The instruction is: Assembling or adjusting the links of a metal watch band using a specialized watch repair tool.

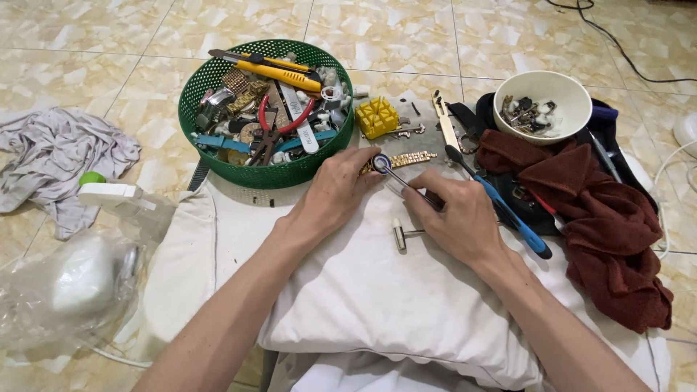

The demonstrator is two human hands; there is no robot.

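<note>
A wristwatch (382, 162) with a gold link band (414, 157) lies on a white pillow (377, 283). My left hand (334, 192) presses on the watch case with its fingertips. My right hand (454, 214) grips thin metal tweezers (406, 181), whose tip touches the watch case. A small metal hammer (401, 234) rests on the pillow between my wrists. A blue-handled screwdriver (508, 210) lies just right of my right hand.
A green round basket (210, 76) full of tools stands behind the pillow. A yellow watch holder block (376, 116), a white bowl (573, 91) of small parts and a dark red cloth (602, 218) lie to the right. A grey cloth (58, 160) and a clear plastic bag (65, 283) lie left.
</note>
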